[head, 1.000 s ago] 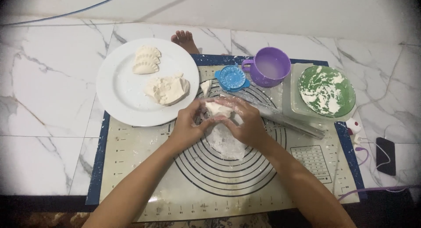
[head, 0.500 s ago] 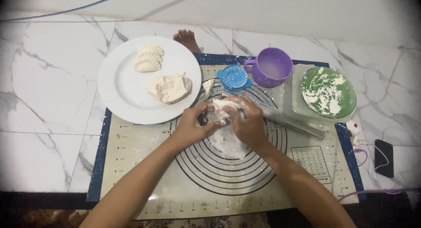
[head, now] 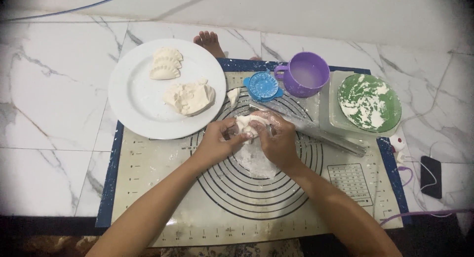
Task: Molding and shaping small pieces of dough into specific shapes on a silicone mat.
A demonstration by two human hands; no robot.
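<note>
Both my hands meet over the middle of a beige baking mat with ringed circles. My left hand and my right hand pinch a small piece of white dough between their fingertips. A floury patch lies on the mat right under them. To the upper left, a white plate carries folded dumplings and a lump of dough.
A blue round dumpling press, a purple cup and a green floury plate stand at the mat's far edge. A clear rolling pin lies right of my hands. A phone with cables is at far right. Toes show beyond the mat.
My hands have stayed over the mat's middle, shifting slightly left while the fingers keep working the dough piece. Nothing else has moved.
</note>
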